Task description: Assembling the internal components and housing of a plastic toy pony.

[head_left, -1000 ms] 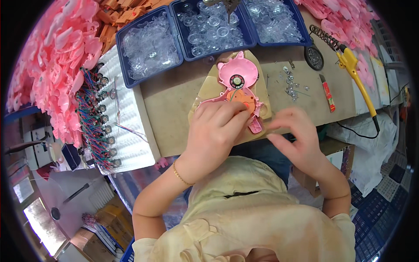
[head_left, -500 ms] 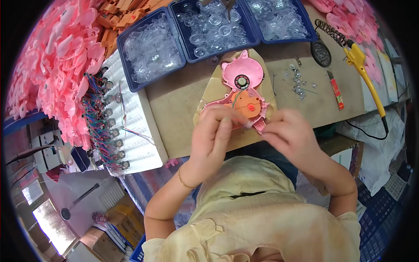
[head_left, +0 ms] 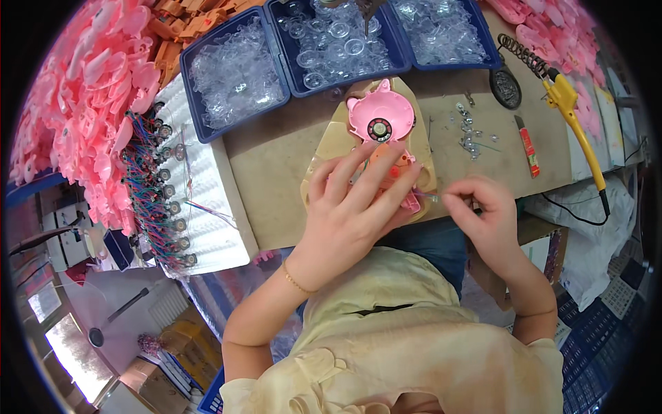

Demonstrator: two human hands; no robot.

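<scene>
A pink plastic shell (head_left: 386, 110) lies in a tan wooden holder (head_left: 324, 152) on the bench. A round black speaker (head_left: 380, 129) sits in the shell's wider part, and an orange gearbox (head_left: 401, 168) lower down. My left hand (head_left: 352, 200) is spread flat over the lower shell and gearbox, hiding much of both. At the shell's lower right corner, thin wires (head_left: 429, 196) stick out toward my right hand (head_left: 483, 210). Its thumb and forefinger are pinched together at the wire ends; their exact contact is too small to see clearly.
Blue bins (head_left: 289, 90) of clear plastic parts line the back. Pink shells (head_left: 89, 124) pile up at left, beside wired speakers (head_left: 165, 190) on white foam. On the right lie small metal bits (head_left: 470, 134), a red cutter (head_left: 527, 146) and a yellow soldering iron (head_left: 569, 110) in a coil stand.
My left hand has opened from a pinch and spread over the shell and gearbox. My right hand has moved right, away from the shell's lower corner.
</scene>
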